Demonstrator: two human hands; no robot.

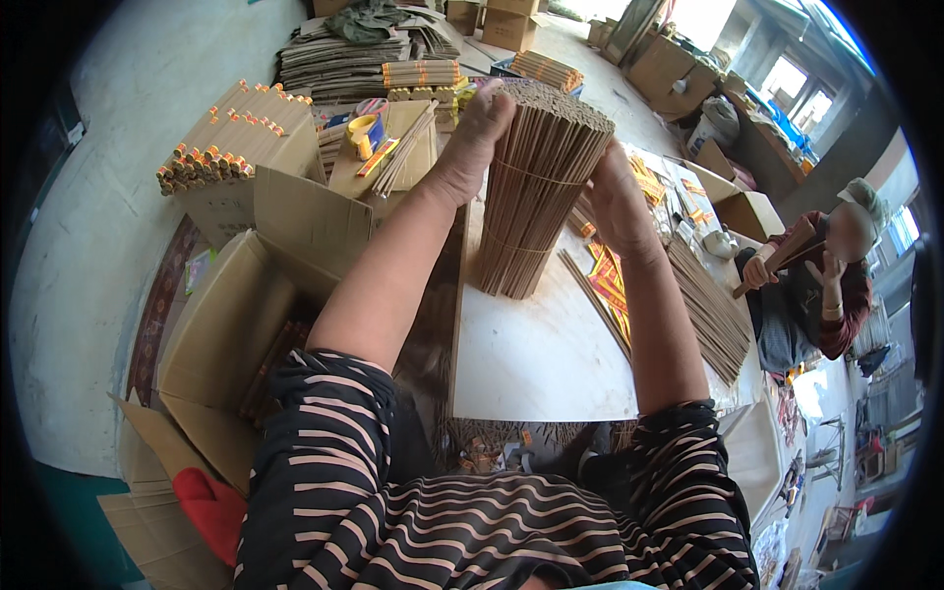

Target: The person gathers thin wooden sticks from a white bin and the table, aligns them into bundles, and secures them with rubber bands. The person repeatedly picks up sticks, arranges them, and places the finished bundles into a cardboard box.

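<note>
A thick bundle of brown incense sticks point(531, 211) stands upright on the white tabletop point(551, 344), tied round by two thin bands. Near its top, my left hand point(479, 133) grips the left side. My right hand point(623, 206) presses on the right side, its fingers partly hidden behind the bundle. Loose incense sticks point(706, 310) lie to the right of my right forearm. Red and yellow printed wrappers point(610, 290) lie between the bundle and that forearm.
On my left, an open cardboard box point(221, 320) stands below a stack of wrapped incense packs point(246, 128). A yellow tape roll point(366, 133) sits on another carton. Another person point(821, 265) sits at the right, holding a bundle of sticks. Flattened cardboard point(339, 64) is piled behind.
</note>
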